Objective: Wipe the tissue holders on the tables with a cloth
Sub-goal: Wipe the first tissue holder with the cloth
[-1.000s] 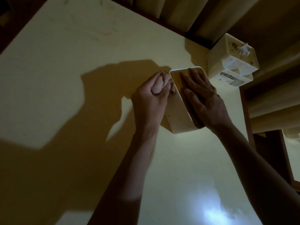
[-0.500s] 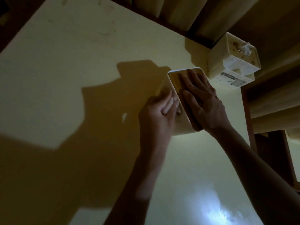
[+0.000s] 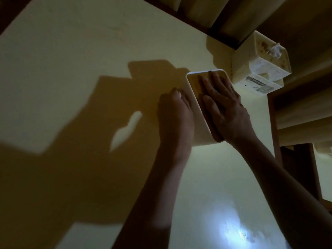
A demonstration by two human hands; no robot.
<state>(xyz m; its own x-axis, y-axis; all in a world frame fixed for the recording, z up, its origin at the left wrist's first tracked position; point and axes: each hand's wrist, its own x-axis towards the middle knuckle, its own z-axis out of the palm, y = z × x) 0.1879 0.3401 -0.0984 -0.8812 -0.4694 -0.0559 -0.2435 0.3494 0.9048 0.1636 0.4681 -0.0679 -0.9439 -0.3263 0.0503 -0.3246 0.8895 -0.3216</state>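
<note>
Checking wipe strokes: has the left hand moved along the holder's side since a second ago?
Yes: the left hand slid toward the person along the cream holder.

My right hand [image 3: 228, 112] lies flat, fingers straight, on the top face of the tissue holder [image 3: 199, 123], pressing it down on the tabletop [image 3: 71, 60]. My left hand [image 3: 175, 117] is against the holder's left side wall, fingers curled; something pale shows at my fingertips, too dim to name. The holder stands toward the far right corner of the tabletop. A second tissue holder [image 3: 260, 69] sits at the far right edge, just beyond the first, with a tuft of tissue [image 3: 275, 49] poking from its top. Shadows of my arms fall leftward.
</note>
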